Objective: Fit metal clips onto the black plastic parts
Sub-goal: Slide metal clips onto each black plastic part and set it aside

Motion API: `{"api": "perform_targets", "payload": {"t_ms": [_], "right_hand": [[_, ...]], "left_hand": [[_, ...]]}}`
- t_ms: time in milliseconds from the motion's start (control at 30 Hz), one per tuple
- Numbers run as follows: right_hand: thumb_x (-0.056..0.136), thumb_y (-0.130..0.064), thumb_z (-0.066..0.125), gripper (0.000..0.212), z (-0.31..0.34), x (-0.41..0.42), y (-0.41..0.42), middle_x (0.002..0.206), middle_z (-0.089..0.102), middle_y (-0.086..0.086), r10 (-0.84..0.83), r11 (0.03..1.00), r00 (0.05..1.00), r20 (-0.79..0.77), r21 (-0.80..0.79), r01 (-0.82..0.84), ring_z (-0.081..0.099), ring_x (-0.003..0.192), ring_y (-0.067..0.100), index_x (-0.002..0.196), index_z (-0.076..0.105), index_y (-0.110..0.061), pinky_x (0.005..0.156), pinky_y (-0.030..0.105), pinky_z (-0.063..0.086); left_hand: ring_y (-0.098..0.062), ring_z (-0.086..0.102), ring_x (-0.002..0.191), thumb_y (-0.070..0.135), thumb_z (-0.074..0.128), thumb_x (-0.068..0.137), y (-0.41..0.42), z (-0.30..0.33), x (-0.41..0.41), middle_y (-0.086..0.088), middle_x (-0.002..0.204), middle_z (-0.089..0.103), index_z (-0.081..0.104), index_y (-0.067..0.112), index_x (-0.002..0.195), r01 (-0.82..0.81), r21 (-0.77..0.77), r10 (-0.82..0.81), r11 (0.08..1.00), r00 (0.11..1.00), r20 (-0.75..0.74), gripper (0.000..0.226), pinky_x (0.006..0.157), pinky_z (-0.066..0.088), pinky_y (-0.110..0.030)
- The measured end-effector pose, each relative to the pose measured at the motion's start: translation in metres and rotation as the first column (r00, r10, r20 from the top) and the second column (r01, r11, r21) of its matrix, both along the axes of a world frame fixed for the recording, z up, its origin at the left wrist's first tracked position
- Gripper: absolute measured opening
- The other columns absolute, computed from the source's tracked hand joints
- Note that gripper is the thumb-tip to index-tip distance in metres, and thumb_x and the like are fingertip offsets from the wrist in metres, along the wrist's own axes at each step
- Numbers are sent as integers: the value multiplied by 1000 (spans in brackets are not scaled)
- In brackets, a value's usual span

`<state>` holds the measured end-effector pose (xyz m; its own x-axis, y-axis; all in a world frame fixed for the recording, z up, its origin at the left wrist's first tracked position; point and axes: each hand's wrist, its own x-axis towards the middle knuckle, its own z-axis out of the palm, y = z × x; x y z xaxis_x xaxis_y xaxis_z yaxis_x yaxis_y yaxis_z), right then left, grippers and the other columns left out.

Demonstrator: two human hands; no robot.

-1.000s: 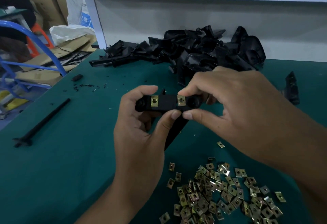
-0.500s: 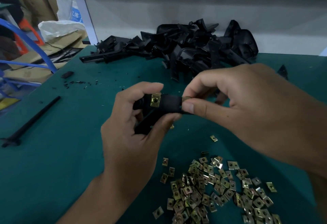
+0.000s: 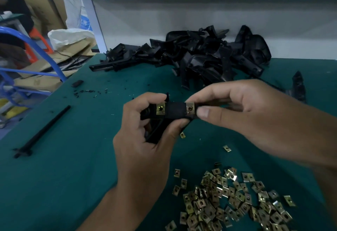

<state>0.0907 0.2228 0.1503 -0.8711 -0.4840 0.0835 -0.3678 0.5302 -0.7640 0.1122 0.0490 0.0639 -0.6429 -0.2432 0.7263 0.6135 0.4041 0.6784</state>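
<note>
I hold a black plastic part [image 3: 174, 110] above the green table. My left hand [image 3: 144, 139] grips its left end and lower stem, thumb under the bar. One brass clip [image 3: 160, 108] sits on the bar's left side. A second brass clip [image 3: 190, 108] sits at the right side, where my right hand [image 3: 246, 114] pinches the part's right end between thumb and forefinger. A heap of loose brass clips [image 3: 231, 199] lies on the table in front of me, low and right.
A pile of black plastic parts [image 3: 200, 57] lies at the back against the white wall. A long black rod [image 3: 42, 132] lies at the left. One black part [image 3: 299, 88] stands at the right. Blue tubing [image 3: 32, 48] and cardboard sit beyond the table's left edge.
Half a second ago my right fingers covered the part's right side; now the second clip shows on the bar beside my right thumb. Both hands kept hold of the part.
</note>
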Motion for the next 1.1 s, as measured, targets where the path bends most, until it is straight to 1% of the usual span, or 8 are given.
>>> {"api": "perform_targets", "payload": {"t_ms": [100,233,333,533,733,800,967,1100], "right_hand": [[82,-48,59,21,4,4,0,94,73,-25,-25,999,998,-58,32,27,73,84,14,100,70,-51,80,40,60],[78,-47,58,19,3,10,-8,89,69,-32,-72,996,984,-165,31,78,69,79,5,90,73,-44,79,17,51],[76,-46,57,18,5,13,-9,87,67,-35,-94,991,968,-233,67,112,67,75,12,85,73,-46,82,16,45],[80,-48,62,17,8,8,-2,84,73,-28,-41,995,980,-197,85,59,74,75,21,91,74,-49,71,44,61],[78,-42,68,15,-1,-2,5,84,74,-30,-11,1000,990,-144,-21,8,69,86,-11,89,78,-42,78,14,53],[78,-39,68,15,-4,-4,5,84,75,-27,-7,1000,989,-145,-30,3,69,85,-10,88,78,-41,78,13,53],[85,-36,72,16,5,-7,18,95,78,-13,194,975,975,107,-132,-179,71,91,-1,100,78,-34,80,7,49],[83,-37,80,20,15,-6,28,100,78,-13,201,974,975,94,-129,-188,73,96,4,102,77,-38,85,9,50]], "left_hand": [[12,63,91,28,74,85,1,1,1,40,109,56,47,34,119,3,-50,-6,999,999,-50,44,73,45,-2],[13,61,91,27,75,85,0,1,1,40,112,54,47,32,119,10,-39,-13,999,997,-77,44,76,44,-3],[9,63,90,27,76,84,0,0,0,36,109,57,50,37,115,32,-13,-32,999,998,-59,42,75,46,-6],[6,66,87,26,75,85,-1,2,1,38,107,58,49,38,116,65,-20,-65,998,997,-45,43,71,48,-7],[-2,68,87,35,73,86,1,-2,3,30,105,61,47,52,118,47,-15,-48,999,999,-3,44,68,51,-12],[-5,69,87,37,73,86,3,-4,3,26,104,63,47,55,117,38,-14,-38,999,999,25,44,68,51,-15],[-4,68,88,37,74,88,0,4,2,26,106,62,48,53,119,135,-74,-133,988,990,35,44,71,51,-12],[-10,68,87,34,76,87,2,8,6,18,102,65,51,49,118,205,-22,-204,979,978,34,43,72,51,-16]]}}
